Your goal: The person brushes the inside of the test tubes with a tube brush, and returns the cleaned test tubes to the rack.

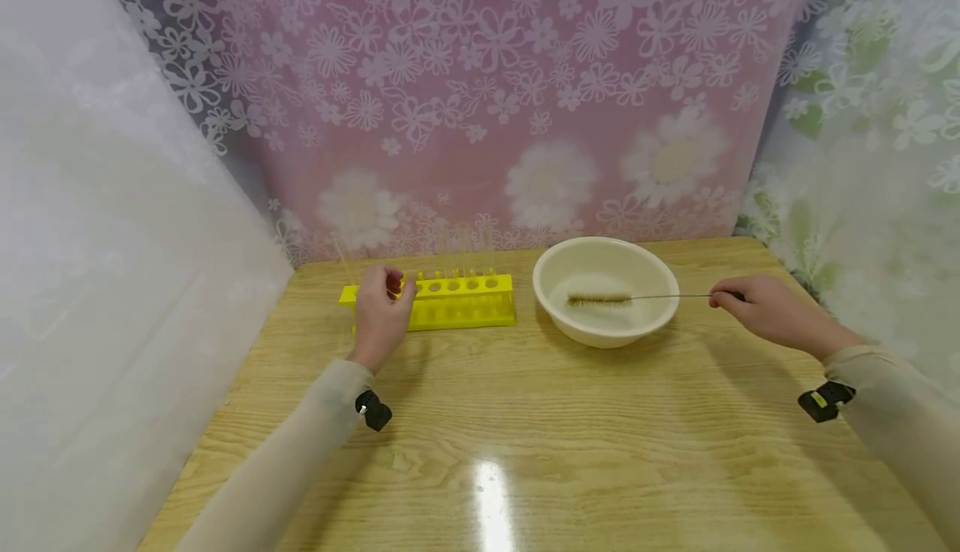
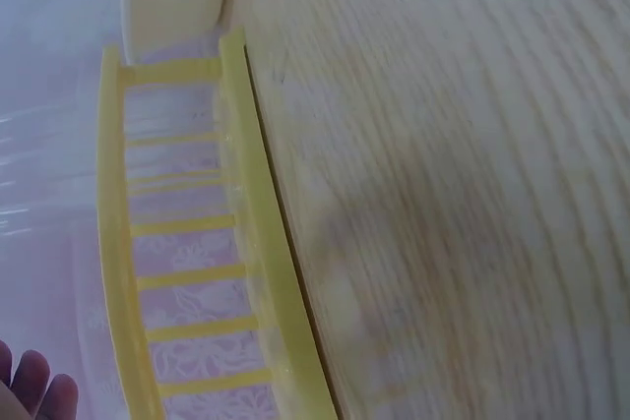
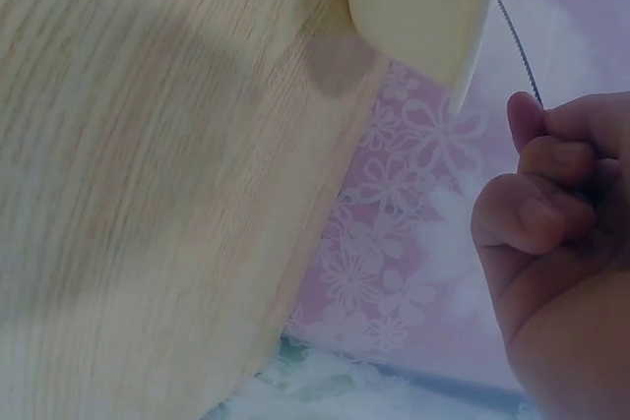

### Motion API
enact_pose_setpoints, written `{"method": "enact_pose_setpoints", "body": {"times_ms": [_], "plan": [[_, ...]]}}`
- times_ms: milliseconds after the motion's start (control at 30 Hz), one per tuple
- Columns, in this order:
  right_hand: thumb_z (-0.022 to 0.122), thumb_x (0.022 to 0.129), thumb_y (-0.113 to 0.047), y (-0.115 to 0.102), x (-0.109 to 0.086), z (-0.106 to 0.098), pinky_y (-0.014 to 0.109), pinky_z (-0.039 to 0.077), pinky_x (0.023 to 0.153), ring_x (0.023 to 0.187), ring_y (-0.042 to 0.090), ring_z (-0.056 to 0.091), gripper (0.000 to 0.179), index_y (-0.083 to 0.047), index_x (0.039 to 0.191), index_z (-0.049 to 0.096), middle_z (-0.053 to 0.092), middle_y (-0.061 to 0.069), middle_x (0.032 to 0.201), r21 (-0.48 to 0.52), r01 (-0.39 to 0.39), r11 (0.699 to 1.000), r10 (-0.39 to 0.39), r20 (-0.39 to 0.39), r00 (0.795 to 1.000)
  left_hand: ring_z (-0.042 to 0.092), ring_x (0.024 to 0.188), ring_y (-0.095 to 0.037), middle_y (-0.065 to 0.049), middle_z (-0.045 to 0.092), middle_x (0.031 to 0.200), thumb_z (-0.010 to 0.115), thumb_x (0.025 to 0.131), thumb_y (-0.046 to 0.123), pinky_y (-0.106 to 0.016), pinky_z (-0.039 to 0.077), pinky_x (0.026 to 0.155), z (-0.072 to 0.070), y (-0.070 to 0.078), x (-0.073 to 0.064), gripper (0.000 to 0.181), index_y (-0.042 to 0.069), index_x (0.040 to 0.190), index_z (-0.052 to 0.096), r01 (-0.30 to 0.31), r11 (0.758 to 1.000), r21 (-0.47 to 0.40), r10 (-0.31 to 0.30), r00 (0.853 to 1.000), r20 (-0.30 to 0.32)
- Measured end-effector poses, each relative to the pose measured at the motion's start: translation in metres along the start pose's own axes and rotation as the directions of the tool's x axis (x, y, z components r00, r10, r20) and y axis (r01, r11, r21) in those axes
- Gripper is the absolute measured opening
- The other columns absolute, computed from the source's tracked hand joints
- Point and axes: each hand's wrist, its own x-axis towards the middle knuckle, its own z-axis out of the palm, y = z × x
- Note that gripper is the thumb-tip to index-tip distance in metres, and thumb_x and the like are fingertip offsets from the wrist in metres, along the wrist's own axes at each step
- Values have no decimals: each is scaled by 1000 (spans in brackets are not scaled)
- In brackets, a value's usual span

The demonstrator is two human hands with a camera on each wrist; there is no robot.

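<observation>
My right hand (image 1: 772,312) grips the wire handle end of a test tube brush (image 1: 600,298). Its bristle head sits over the inside of a white basin (image 1: 551,306), and the thin wire crosses the rim. In the right wrist view, curled fingers (image 3: 551,218) hold the brush wire (image 3: 520,54). My left hand (image 1: 381,314) is at the left part of a yellow test tube rack (image 1: 457,323), thumb and fingers apart with nothing visible between them. Several clear test tubes (image 1: 487,243) stand at the rack's right part. Another clear tube (image 1: 342,253) leans at its left end.
A wooden table (image 1: 600,435) carries the rack on the left and the basin on the right. Behind them hangs a pink floral curtain (image 1: 465,102). A white sheet (image 1: 112,243) bounds the left side, a floral one (image 1: 885,160) the right.
</observation>
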Motion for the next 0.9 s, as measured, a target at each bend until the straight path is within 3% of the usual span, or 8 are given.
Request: {"method": "enact_pose_setpoints", "body": {"times_ms": [133, 433, 767, 900], "plan": [[49, 107, -14, -3, 7, 2, 35, 52, 68, 78, 9, 62, 27, 1, 114, 70, 74, 12, 105, -33, 16, 999, -15, 31, 999, 51, 81, -24, -10, 53, 92, 62, 99, 20, -36, 46, 73, 6, 5, 2, 17, 5, 101, 55, -18, 1000, 11, 17, 999, 28], [50, 106, -10, -10, 16, 6, 35, 51, 67, 72, 9, 59, 25, 2, 111, 71, 74, 12, 102, -28, 28, 999, -25, 103, 994, 48, 81, -23, -11, 52, 92, 60, 99, 21, -35, 43, 72, 22, 16, 6, 18, 4, 105, 55, -4, 1000, -22, 6, 995, 102], [49, 106, -11, -11, 22, 10, 35, 51, 68, 73, 10, 59, 25, 0, 109, 71, 73, 12, 103, 23, 20, 1000, -22, 129, 991, 48, 90, -24, -17, 51, 106, 58, 101, 27, -37, 46, 79, 41, 26, 12, 33, 7, 126, 49, 77, 990, -119, -57, 985, 161], [50, 106, -13, -9, 23, 12, 36, 51, 69, 78, 11, 61, 24, -2, 108, 72, 73, 10, 102, 25, 18, 1000, -21, 124, 992, 51, 97, -21, -12, 53, 111, 55, 103, 32, -37, 48, 84, 47, 27, 14, 37, 10, 132, 48, 110, 985, -136, -85, 980, 181]]}}
